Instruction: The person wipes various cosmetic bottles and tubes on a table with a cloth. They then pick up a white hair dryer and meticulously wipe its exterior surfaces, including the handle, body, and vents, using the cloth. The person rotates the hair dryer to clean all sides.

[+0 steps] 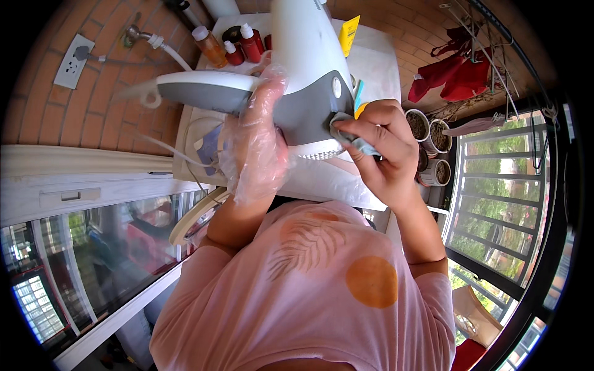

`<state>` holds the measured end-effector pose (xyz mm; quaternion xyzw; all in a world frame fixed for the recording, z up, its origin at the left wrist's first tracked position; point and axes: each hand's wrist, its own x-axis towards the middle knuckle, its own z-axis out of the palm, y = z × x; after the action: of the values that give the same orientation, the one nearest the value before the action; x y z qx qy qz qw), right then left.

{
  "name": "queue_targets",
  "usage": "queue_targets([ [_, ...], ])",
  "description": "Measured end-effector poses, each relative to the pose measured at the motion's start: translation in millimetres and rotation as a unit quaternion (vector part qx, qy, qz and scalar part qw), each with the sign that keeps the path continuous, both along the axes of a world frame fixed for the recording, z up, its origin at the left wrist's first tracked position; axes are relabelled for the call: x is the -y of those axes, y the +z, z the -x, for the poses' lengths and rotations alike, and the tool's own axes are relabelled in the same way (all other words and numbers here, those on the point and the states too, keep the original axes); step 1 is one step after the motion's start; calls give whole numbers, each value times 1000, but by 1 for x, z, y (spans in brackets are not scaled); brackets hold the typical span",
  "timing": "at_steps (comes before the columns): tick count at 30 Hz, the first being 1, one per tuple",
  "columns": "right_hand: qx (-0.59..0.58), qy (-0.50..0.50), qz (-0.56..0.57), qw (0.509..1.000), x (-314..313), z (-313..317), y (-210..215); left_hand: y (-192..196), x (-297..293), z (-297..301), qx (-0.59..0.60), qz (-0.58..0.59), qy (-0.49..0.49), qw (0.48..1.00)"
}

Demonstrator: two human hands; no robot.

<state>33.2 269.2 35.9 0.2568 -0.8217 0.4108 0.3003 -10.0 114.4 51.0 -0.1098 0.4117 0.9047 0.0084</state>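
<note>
A white and grey hair dryer (306,55) is held up over the table, its handle (204,89) pointing left and its vented end toward me. My left hand (260,139), in a clear plastic glove, is wrapped round the dryer where handle and body meet. Bare, my right hand (387,148) pinches a small grey-green cloth (365,147) and presses it on the dryer's grey part near the vented rim. Its fingertips hide part of the cloth. From the handle's tip hangs a pale cord with a ring (150,98).
Red bottles (250,43) and an amber bottle (211,47) stand at the table's back left, a yellow tube (348,36) at the back. A white cover lies on the table (380,52). Plant pots (438,136) are at right; a wall socket (74,60) is at left.
</note>
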Motion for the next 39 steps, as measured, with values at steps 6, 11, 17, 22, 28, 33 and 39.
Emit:
queue_targets([
  [6, -78, 41, -194, 977, 21, -8, 10, 2, -3, 2, 38, 14, -13, 999],
  [11, 58, -110, -18, 992, -15, 7, 3, 6, 7, 1, 1, -33, -3, 999],
  [17, -13, -37, -25, 999, -3, -7, 28, -3, 9, 4, -12, -27, -4, 1000],
  [22, 31, 8, -38, 999, 7, -3, 28, -7, 11, 3, -25, -31, -11, 999],
  [28, -14, -41, -77, 996, 10, 14, 39, -9, 11, -8, -43, -11, -24, 999],
  [33, 7, -2, -68, 998, 12, 10, 39, -7, 10, -8, -51, -25, -29, 998],
  [39, 9, -58, -20, 998, 8, 16, 28, -9, 14, -6, -4, -51, -69, 996],
])
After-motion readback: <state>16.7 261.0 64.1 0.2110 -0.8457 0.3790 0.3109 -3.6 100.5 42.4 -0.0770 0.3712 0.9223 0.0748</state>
